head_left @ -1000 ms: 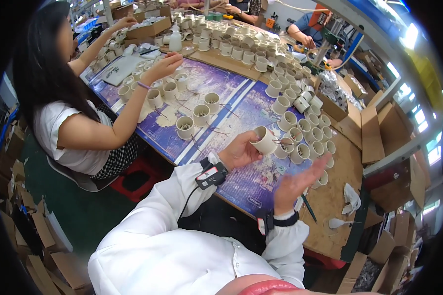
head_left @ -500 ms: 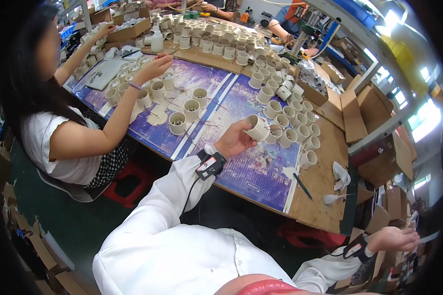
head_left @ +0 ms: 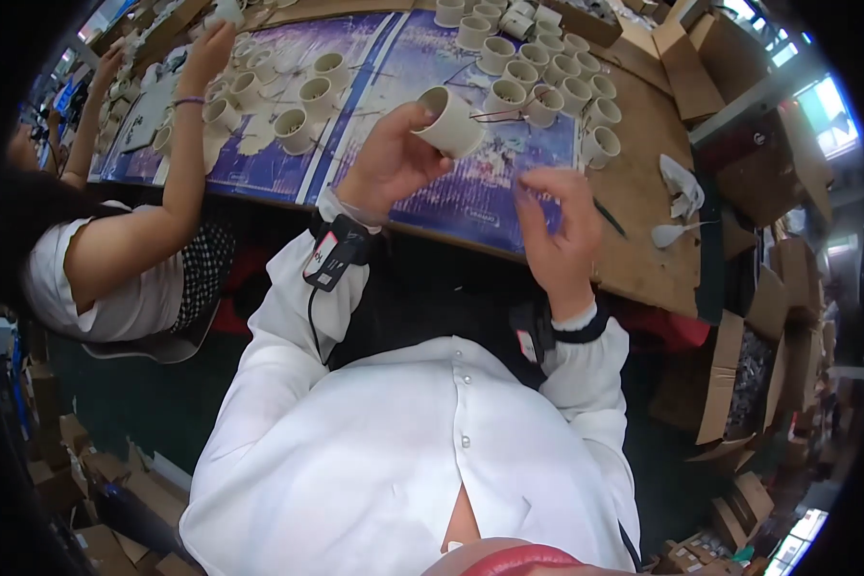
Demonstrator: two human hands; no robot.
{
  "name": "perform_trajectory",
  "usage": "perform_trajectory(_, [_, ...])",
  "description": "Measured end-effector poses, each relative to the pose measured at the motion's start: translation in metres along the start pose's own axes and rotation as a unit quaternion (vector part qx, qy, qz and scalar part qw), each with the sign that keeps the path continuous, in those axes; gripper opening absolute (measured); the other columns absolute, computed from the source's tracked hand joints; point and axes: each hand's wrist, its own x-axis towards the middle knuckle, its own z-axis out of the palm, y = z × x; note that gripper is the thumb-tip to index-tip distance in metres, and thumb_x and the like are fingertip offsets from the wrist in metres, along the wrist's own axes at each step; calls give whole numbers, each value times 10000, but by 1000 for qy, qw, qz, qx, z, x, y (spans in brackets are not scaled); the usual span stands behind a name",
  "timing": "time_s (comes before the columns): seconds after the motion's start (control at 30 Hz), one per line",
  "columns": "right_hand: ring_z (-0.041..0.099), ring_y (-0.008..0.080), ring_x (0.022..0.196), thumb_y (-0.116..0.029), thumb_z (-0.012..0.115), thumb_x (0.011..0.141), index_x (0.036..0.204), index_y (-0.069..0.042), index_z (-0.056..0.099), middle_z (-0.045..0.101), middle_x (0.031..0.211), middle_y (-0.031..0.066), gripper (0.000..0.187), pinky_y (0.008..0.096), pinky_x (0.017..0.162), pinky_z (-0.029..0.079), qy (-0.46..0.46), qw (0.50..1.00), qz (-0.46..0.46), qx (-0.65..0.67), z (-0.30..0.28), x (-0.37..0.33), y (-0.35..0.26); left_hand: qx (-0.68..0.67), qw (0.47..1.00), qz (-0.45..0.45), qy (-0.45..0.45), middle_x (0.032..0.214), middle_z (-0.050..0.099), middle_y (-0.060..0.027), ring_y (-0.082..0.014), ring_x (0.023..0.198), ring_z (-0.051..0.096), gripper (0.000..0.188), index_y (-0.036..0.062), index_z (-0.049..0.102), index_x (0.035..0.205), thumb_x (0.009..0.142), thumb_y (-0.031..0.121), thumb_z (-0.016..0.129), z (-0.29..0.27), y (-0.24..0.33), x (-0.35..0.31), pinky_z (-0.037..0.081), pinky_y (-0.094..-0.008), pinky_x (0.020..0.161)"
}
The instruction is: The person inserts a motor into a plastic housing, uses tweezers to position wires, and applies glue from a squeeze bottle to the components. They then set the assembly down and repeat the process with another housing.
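My left hand (head_left: 389, 163) grips a cream-white cylindrical cup (head_left: 458, 128), thumb over its rim, tilted above the table. Thin dark reddish wires (head_left: 499, 117) stick out from its right side. Just right of and below that cup is my right hand (head_left: 562, 230), fingers curled and thumb and forefinger tips close together. Whatever may be between those tips is too small to make out. Beyond both hands stand similar white cups (head_left: 507, 94), several with wires and small contents inside.
A co-worker's raised arm (head_left: 190, 144) is at the left, near more cups (head_left: 293, 130). Purple sheeting (head_left: 456, 202) covers the table. On brown cardboard at right lie a dark pen (head_left: 610, 219), a small white nozzle bottle (head_left: 666, 234) and crumpled white material (head_left: 682, 184). Cartons (head_left: 730, 384) stand beyond.
My right hand has come from far right beside the table to near the held cup, its fingers now curled. The view has tilted down; my left hand still holds the cup.
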Motion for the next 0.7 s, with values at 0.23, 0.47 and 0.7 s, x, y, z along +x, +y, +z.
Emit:
perform_trajectory(0.23, [557,259,880,-28,718,723,885,-99,654,632,878,51,189,358,797,427,82,985,-103,-111,19,21,20,174,983,53,24,1030,606,-65,-149,834,595,363,53,530,1198,868,204,528,19,-6,-20,503,-260,604])
perform_trajectory(0.47, [551,249,920,-106,705,776,871,-96,652,635,880,44,110,353,858,390,12,981,-122,-151,15,18,29,258,965,50,7,1037,605,-46,-115,834,594,361,54,526,1197,844,127,500,37,-7,-26,496,-237,601])
perform_trajectory(0.7, [550,259,918,-86,682,786,872,-90,641,633,866,47,95,360,870,381,-3,989,-101,-111,11,9,39,342,936,80,36,1010,614,-31,-95,820,592,353,56,544,1175,826,107,526,50,-10,-29,487,-211,594])
